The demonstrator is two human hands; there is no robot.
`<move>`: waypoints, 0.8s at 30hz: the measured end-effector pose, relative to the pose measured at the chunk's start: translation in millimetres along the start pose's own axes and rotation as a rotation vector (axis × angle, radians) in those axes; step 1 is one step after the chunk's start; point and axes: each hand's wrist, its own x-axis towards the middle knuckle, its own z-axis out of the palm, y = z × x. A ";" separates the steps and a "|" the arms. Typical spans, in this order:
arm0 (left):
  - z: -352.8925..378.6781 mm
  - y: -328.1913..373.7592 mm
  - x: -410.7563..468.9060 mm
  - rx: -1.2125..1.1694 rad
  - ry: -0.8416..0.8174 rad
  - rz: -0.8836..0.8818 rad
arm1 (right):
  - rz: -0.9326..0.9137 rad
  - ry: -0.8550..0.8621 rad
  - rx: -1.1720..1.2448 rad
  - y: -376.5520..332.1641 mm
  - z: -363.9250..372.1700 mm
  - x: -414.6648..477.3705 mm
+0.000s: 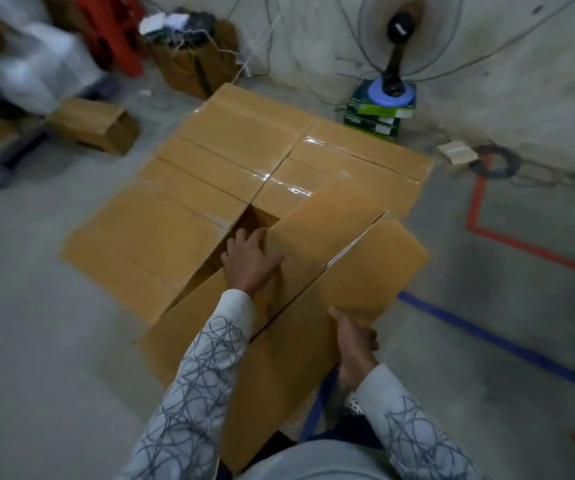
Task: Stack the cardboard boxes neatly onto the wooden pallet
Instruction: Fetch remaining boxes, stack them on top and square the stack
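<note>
Cardboard box (331, 244), large and plain brown, is held tilted above the near-right corner of a flat layer of boxes (237, 147) that lies low on the concrete floor (36, 341). Whatever carries the layer is hidden beneath it. The held box's top seam runs diagonally, with clear tape along it. Its far end overlaps the layer's near-right part, and its near end hangs out over the floor toward the person. The left hand (249, 261) lies on the box's top face at its far-left edge; its fingers are spread and fairly straight, pressing on the cardboard with the tips at the rim. The right hand (355, 344) grips the box's near-right edge, thumb on top and fingers curled underneath. Both arms wear pale patterned sleeves (192, 375). The layer's boxes sit edge to edge, taped seams glinting, with a dark gap (255, 220) open just beyond the left fingertips. At the layer's far-right corner a pedestal fan (400, 29) stands on green cartons (379, 112). A small carton (95, 124) lies on its side off the layer's far-left edge. A red tape line (508, 233) and a blue tape line (487, 337) cross the floor to the right.
</note>
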 end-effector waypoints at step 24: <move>108.4 -81.2 -8.7 -0.950 0.236 -1.010 | -0.855 -0.132 -1.255 -147.6 188.0 125.2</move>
